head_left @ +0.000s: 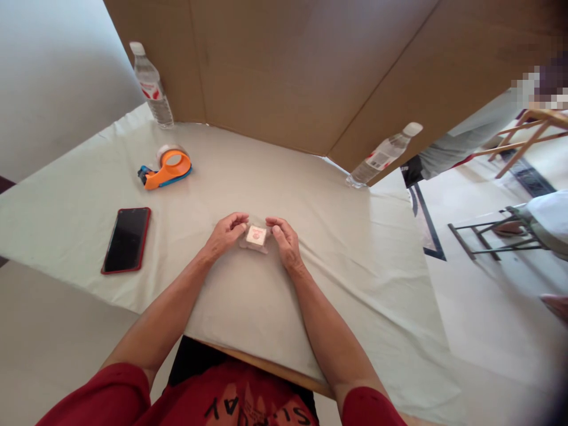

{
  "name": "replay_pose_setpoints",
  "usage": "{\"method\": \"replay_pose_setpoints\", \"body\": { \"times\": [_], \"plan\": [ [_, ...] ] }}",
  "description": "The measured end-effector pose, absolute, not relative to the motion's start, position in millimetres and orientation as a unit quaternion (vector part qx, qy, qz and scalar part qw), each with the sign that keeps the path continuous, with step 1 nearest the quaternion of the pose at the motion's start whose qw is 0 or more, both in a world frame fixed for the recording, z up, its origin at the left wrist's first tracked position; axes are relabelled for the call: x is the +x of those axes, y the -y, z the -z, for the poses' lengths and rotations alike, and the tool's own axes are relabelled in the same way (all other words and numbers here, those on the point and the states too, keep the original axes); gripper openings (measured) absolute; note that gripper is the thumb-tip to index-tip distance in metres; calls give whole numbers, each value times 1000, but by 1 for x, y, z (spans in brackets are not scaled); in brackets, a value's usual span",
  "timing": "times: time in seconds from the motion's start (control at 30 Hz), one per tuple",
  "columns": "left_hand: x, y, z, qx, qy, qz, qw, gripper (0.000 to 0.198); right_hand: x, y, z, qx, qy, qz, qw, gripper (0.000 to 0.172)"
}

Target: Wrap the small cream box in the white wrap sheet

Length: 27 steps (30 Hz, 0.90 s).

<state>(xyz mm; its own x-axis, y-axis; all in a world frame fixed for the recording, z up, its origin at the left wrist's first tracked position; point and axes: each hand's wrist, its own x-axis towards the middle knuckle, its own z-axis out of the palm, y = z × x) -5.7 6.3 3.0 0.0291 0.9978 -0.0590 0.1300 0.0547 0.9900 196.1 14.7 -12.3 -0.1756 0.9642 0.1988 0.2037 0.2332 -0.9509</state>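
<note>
A small white square item with a pink mark, inside a clear plastic wrapper point(256, 236), lies on the cloth-covered table point(310, 195) in front of me. My left hand point(225, 232) pinches the wrapper's left edge with curled fingers. My right hand point(284, 238) grips its right edge, fingers bent over it. Both forearms reach in from the bottom of the view, in red sleeves.
A red phone point(127, 239) lies face up at the left. An orange tape dispenser point(167, 166) sits behind it. Two water bottles point(151, 85) point(382, 155) stand against a cardboard screen point(310, 65). Chairs and another person are at the right.
</note>
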Motion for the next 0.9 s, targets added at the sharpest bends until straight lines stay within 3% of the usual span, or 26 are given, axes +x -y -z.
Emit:
{"method": "replay_pose_setpoints", "body": {
  "times": [0.27, 0.47, 0.9],
  "plan": [
    [-6, -7, 1, 517, -541, -451, 487, 41, 195, -18, 17, -472, 624, -438, 443, 40],
    [-5, -7, -3, 565, -539, -399, 480, 58, 191, -20, 12, -468, 604, -460, 453, 36],
    [3, -2, -3, 704, -529, -305, 362, 78, 177, -42, -4, -505, 636, -451, 370, 21]
  ]
}}
